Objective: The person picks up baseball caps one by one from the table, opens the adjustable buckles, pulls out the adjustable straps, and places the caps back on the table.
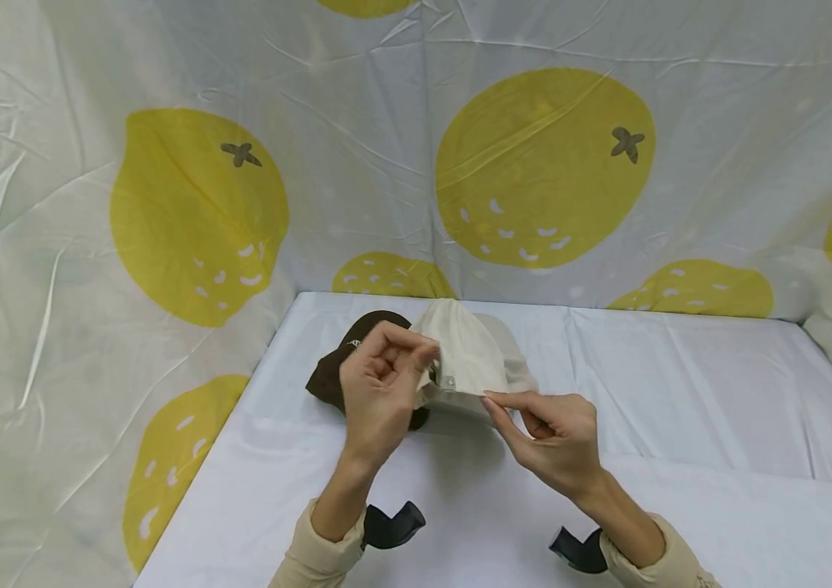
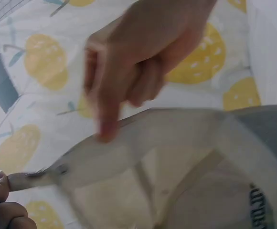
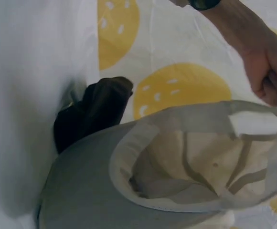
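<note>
A cream baseball cap (image 1: 467, 351) is held over the table, its back edge with a small metal buckle (image 1: 449, 382) toward me. My left hand (image 1: 382, 384) pinches the cap's edge with thumb and forefinger, left of the buckle; the hand (image 2: 143, 57) is blurred in the left wrist view. My right hand (image 1: 558, 433) pinches the lower edge right of the buckle. The right wrist view shows the cap's hollow inside (image 3: 210, 157) with seam tapes and a grey visor (image 3: 81, 186). Dark lettering (image 2: 258, 210) shows inside in the left wrist view.
A dark brown cap (image 1: 327, 380) lies on the white-covered table (image 1: 680, 408) behind my left hand. Pale grey-beige fabric (image 1: 507, 347) shows behind the cream cap on the right. Lemon-print cloth (image 1: 364, 180) hangs along the back and left. Black wrist mounts (image 1: 393, 527) sit at both cuffs.
</note>
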The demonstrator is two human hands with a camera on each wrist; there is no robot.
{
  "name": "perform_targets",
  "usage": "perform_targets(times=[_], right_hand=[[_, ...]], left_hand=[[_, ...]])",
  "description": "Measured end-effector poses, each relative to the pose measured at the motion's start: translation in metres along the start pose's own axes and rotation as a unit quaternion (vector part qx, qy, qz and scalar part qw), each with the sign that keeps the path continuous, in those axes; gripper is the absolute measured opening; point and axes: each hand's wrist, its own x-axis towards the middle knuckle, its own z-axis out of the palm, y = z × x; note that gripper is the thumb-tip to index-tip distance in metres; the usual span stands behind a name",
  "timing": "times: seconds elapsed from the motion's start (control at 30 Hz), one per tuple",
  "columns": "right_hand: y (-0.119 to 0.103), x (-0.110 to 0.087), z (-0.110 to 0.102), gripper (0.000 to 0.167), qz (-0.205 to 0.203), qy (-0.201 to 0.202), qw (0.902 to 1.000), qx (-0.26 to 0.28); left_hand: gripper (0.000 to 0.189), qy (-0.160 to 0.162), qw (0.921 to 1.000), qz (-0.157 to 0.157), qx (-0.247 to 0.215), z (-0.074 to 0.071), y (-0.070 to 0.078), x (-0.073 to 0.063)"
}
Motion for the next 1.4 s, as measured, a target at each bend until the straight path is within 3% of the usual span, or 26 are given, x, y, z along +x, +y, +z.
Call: perform_targets(times=[0.13,0.3,0.4,0.7,1.1,1.4], right_hand=[[0.005,-0.007,0.003,0.031,0.008,-0.009,0.9999,-0.002],[0.005,-0.010,0.008,0.031,0.016,-0.013,0.9997,-0.015],[0.004,-0.011,0.012,0.031,0.015,-0.019,0.9997,-0.009],[0.004,-0.012,0.010,0.030,0.029,-0.018,0.9994,-0.008],[0.005,-0.010,0.010,0.028,0.026,-0.011,0.9995,-0.017],[0.004,-0.008,0.010,0.024,0.016,-0.019,0.9996,-0.012]], left_hand=[[0.010,0.068,0.9975,0.009,-0.017,-0.026,0.009,0.009],[0.012,0.067,0.9975,0.002,-0.023,-0.041,0.013,0.014],[0.005,0.065,0.9975,0.007,-0.028,-0.044,0.015,0.015],[0.006,0.072,0.9964,0.027,-0.036,-0.051,0.024,0.016],[0.016,0.060,0.9978,0.010,-0.026,-0.049,0.028,0.013],[0.008,0.047,0.9984,0.013,-0.028,-0.047,0.028,0.012]])
